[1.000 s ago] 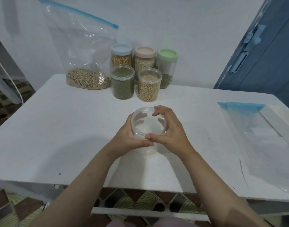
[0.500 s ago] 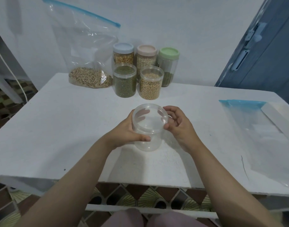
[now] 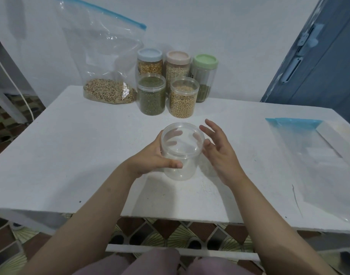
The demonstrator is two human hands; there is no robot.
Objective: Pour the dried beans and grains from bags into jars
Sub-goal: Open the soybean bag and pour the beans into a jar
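An empty clear plastic jar (image 3: 187,169) with a clear lid stands on the white table (image 3: 91,145) in front of me. My left hand (image 3: 150,157) grips its left side, thumb across the front. Just right of the jar, my right hand (image 3: 219,149) is off the lid with its fingers spread and relaxed. A clear zip bag (image 3: 108,90) with a blue seal leans against the back wall, holding beige beans at its bottom.
Behind the empty jar stand a green-bean jar (image 3: 151,94) and a beige-bean jar (image 3: 183,97), with three lidded jars (image 3: 178,64) behind them. An empty flat zip bag (image 3: 317,161) lies at the right. A blue door (image 3: 319,56) is at the far right.
My right hand has let go of the lid and opened, drifting a little to the right. My left hand keeps holding the jar.
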